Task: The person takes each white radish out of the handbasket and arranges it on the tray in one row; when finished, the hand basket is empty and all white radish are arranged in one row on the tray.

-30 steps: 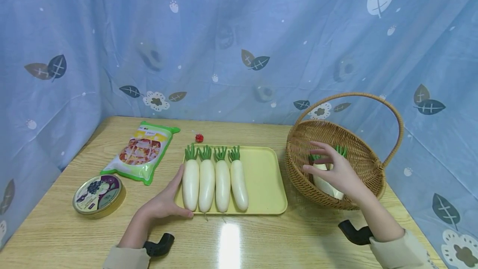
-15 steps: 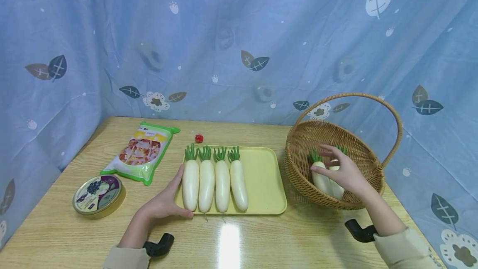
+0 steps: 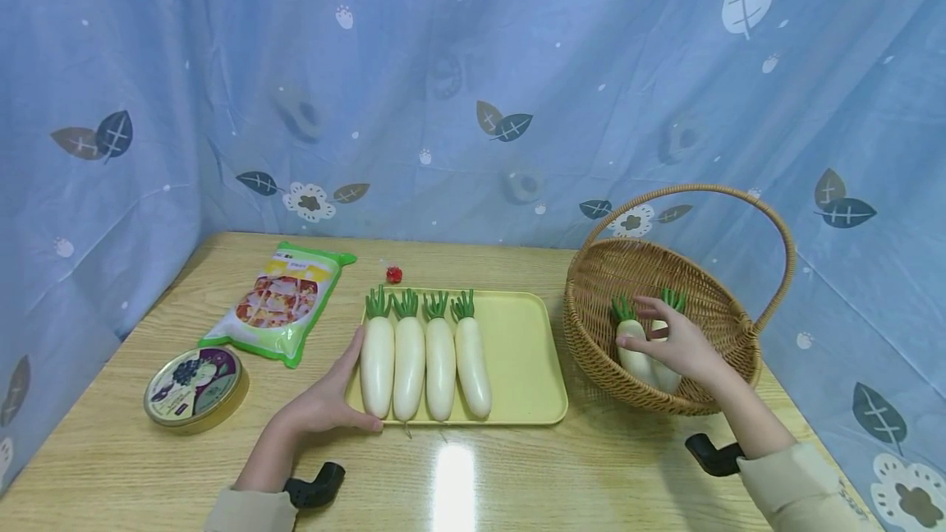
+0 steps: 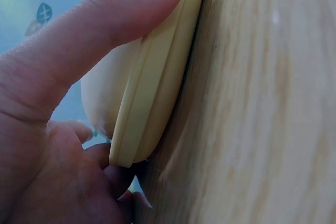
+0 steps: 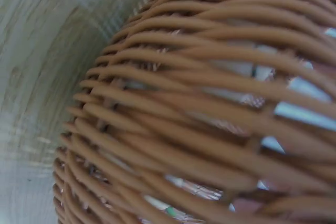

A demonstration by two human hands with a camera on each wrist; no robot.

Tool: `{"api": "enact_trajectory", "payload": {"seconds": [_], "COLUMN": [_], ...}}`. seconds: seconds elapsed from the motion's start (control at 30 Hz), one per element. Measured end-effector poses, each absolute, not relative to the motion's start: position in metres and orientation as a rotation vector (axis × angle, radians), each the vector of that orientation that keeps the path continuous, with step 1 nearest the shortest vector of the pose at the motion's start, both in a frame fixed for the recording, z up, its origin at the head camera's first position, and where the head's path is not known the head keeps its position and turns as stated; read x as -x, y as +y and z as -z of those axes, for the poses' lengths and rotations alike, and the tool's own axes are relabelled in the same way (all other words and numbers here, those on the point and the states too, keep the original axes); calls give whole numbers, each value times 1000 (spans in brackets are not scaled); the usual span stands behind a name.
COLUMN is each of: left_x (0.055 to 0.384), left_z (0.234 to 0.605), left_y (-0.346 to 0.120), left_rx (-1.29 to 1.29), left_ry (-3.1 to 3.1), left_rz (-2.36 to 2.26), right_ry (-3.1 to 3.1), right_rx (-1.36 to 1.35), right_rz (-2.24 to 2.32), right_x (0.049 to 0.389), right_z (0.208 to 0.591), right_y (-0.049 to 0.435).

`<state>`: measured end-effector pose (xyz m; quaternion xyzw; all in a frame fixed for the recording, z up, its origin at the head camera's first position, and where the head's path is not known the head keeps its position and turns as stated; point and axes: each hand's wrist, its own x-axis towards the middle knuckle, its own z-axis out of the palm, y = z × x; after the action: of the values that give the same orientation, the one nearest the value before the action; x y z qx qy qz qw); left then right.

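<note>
Four-sided and yellow, a shallow tray (image 3: 526, 360) bears several white radishes (image 3: 441, 368) side by side, green tops pointing away. My left hand (image 3: 332, 396) grips its near left corner; the left wrist view shows the thumb on the tray rim (image 4: 136, 119) and the other fingers round the corner. My right hand (image 3: 676, 343) reaches inside the wicker basket (image 3: 591, 343), over two more radishes. Its thumb lies across the left radish (image 3: 634, 361), with a gap between thumb and fingers. The right radish (image 3: 668, 380) is partly covered. Basket weave (image 5: 184, 98) fills the right wrist view, hiding the fingers.
A green-edged food bag (image 3: 281, 302) lies at the back left, with a round tin (image 3: 194, 388) nearer me. Behind the tray sits a small red object (image 3: 394, 275). The basket handle (image 3: 776, 228) arches over its opening. A blue patterned curtain (image 3: 443, 89) backs the table.
My right hand has shifted right and lower inside the basket, exposing more of the left radish. The left hand, the tray and its radishes stay put.
</note>
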<state>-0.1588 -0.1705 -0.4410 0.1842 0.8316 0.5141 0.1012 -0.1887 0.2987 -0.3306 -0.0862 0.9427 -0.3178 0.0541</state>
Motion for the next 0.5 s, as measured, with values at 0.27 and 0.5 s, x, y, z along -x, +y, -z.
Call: {"api": "enact_trajectory", "payload": {"seconds": [0.27,0.5], "left_x": [159,159], "left_z": [442,442], "left_y": [-171,-171], "left_rx": [-539,-547], "left_ry": [2454,2441], "left_rz": [-1519,-1528], "right_ry": [2743,2765], "right_rx": [211,204], "right_rz": [1012,880], "right_x": [193,197], "right_z": [335,337], "right_y": [303,301]}}
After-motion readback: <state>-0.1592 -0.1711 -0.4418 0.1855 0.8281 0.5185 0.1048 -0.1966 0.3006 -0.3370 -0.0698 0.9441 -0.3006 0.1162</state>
